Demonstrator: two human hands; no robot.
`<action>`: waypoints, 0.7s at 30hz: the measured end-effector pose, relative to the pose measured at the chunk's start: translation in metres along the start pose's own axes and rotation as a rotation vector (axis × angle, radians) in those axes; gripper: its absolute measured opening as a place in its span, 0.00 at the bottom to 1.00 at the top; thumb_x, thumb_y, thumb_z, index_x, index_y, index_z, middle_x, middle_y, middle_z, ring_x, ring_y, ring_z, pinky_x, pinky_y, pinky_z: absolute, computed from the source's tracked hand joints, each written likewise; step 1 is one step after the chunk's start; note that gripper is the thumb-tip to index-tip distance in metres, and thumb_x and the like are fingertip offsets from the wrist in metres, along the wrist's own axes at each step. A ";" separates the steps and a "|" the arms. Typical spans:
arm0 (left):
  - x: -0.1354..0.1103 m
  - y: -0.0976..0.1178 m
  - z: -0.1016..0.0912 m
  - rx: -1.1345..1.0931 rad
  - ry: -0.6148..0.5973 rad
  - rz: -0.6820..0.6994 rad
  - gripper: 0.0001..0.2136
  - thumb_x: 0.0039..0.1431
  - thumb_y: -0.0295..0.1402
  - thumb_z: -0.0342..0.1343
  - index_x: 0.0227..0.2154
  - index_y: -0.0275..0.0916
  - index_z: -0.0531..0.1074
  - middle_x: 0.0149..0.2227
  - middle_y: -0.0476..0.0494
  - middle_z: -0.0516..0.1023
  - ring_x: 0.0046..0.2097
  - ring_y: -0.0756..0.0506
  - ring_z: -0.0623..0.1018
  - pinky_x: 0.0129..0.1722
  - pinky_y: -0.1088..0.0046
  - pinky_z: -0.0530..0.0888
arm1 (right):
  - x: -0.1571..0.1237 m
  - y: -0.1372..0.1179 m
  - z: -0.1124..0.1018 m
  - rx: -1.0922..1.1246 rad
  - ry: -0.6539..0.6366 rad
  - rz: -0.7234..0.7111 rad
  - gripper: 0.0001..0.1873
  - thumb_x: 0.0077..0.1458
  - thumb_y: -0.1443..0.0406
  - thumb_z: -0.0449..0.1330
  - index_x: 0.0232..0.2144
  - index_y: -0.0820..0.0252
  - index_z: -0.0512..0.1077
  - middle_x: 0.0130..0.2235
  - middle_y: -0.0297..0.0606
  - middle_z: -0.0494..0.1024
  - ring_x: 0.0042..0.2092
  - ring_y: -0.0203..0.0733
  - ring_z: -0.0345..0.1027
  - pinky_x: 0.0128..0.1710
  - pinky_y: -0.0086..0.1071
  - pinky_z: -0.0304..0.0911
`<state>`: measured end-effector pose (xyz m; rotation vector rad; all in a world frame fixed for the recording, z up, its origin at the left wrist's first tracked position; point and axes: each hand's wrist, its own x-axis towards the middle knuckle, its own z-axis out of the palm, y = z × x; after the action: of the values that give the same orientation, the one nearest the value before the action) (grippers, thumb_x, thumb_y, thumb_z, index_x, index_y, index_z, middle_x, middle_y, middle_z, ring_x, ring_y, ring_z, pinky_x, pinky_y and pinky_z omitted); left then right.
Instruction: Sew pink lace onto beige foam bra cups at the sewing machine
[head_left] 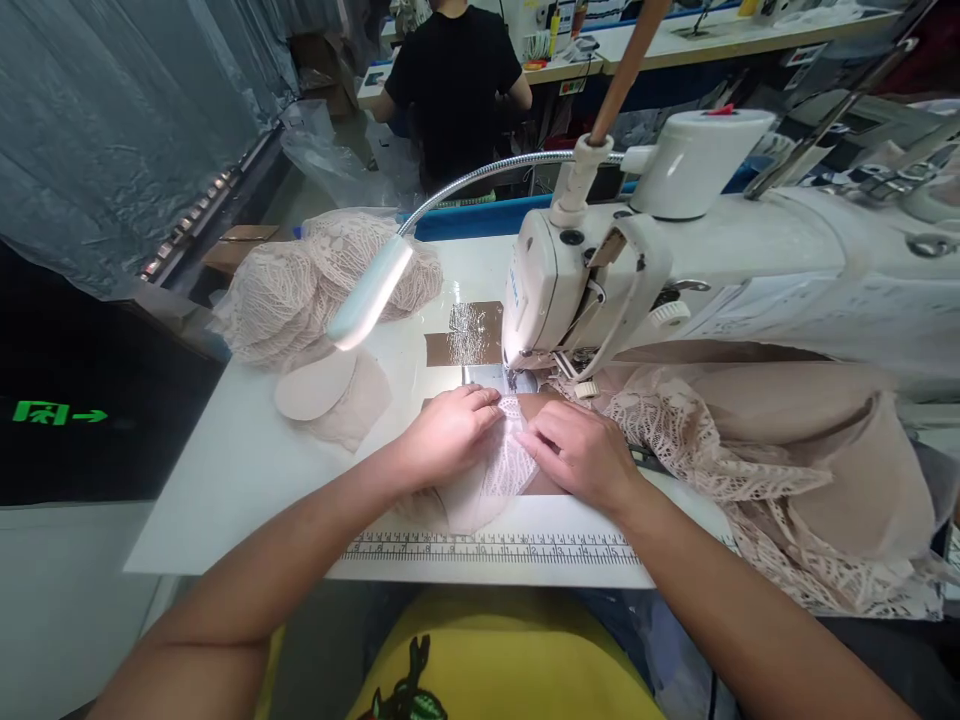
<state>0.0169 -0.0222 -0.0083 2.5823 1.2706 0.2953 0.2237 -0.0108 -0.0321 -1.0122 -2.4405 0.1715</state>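
A pale lace piece with a smooth beige layer under it lies on the sewing table, its far edge at the needle area of a white sewing machine. My left hand rests on the left side of the lace, fingers stretched forward and lying flat near the presser foot; its thumb is hidden. On the right side, my right hand is closed, with thumb and forefinger pinching the lace's edge. The foot and needle are partly hidden behind my fingertips.
Stacked lace pieces and a smooth beige oval pad lie at left. A lit gooseneck lamp arches over the table. Beige lace fabric is heaped at right. A printed ruler runs along the front edge. Another person sits ahead.
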 end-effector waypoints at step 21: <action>0.020 -0.011 -0.003 0.180 -0.088 0.004 0.23 0.61 0.35 0.47 0.56 0.28 0.64 0.60 0.34 0.65 0.57 0.36 0.66 0.52 0.57 0.70 | 0.011 -0.002 0.011 -0.261 -0.092 0.153 0.16 0.60 0.69 0.49 0.42 0.56 0.76 0.30 0.37 0.72 0.29 0.38 0.56 0.28 0.34 0.43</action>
<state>0.0196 0.0004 -0.0074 2.7130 1.3162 0.0696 0.2110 -0.0038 -0.0372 -1.3323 -2.5132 -0.0533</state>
